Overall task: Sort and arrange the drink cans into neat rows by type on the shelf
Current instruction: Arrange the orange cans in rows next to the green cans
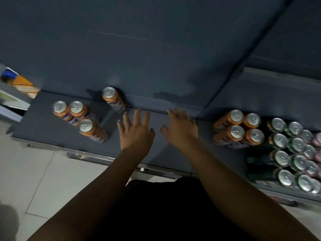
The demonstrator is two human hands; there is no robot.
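1. Over the middle of the shelf [43, 122], I am holding my left hand [136, 132] and right hand [181, 130] with fingers spread, gripping nothing.
2. Four orange cans [238, 129] are standing in a block toward its right end; four loose orange cans [85, 126] are sitting toward its left end.
3. Beyond the block, green cans [297, 145] are filling the right end.

Both hands hover spread-fingered over the bare middle of the dark shelf [40, 126], the left hand [135, 131] beside the right hand [180, 129], holding nothing. At the back edge, just left of the left fingertips, stands a lone orange can [112, 99]. Toward the left end cluster three orange cans [78, 110]. Toward the right end four orange cans [238, 134] form a block, with rows of green cans [297, 145] beyond.
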